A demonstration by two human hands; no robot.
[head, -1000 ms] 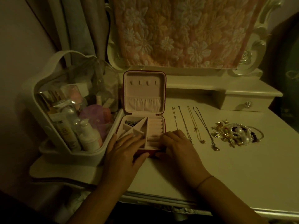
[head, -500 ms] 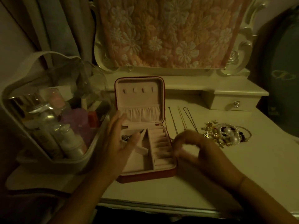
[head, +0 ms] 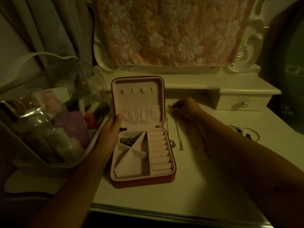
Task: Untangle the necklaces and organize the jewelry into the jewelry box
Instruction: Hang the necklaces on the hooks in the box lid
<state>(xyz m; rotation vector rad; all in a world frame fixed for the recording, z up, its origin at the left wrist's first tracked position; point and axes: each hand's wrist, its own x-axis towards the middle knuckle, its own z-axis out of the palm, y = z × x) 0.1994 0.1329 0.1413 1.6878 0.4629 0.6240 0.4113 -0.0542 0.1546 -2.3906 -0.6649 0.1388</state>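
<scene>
Counts: 1 jewelry box (head: pixel 162 176), 2 hands, necklaces (head: pixel 177 134), 1 heap of bracelets (head: pixel 243 132), 1 clear bag (head: pixel 92 145), 1 drawer (head: pixel 236 104).

Jewelry box: sits open mid-table (head: pixel 213 186), lid standing upright. Lid lining has 4 small hooks in a row and 1 gathered pocket under them; nothing hangs on the hooks. Base: right half is a column of ring rolls, no rings visible. Left half is split by slanted dividers into several pockets. Only the back-left pocket holds anything: one dark cluster of small jewelry (head: pixel 127 140), pieces too dim to count.

Necklaces: laid out lengthwise on the table just right of the box, roughly parallel. 2 chains read clearly, each with a pendant at the near end. 1 or 2 more are faint beside the right forearm; exact count unclear.

Bracelets: pearl and bead heap well right of the necklaces, partly hidden by the forearm.

Left hand (head: pixel 113 129): grips the box's left edge at the hinge line, thumb on the inner face of the lid, fingers behind it.

Right hand (head: pixel 185 109): fingers curled down at the far ends of the necklaces. Can't tell if it's pinching a chain.

Clear bag: left of the box, touching it, packed with bottles and tubes; count unclear.
</scene>
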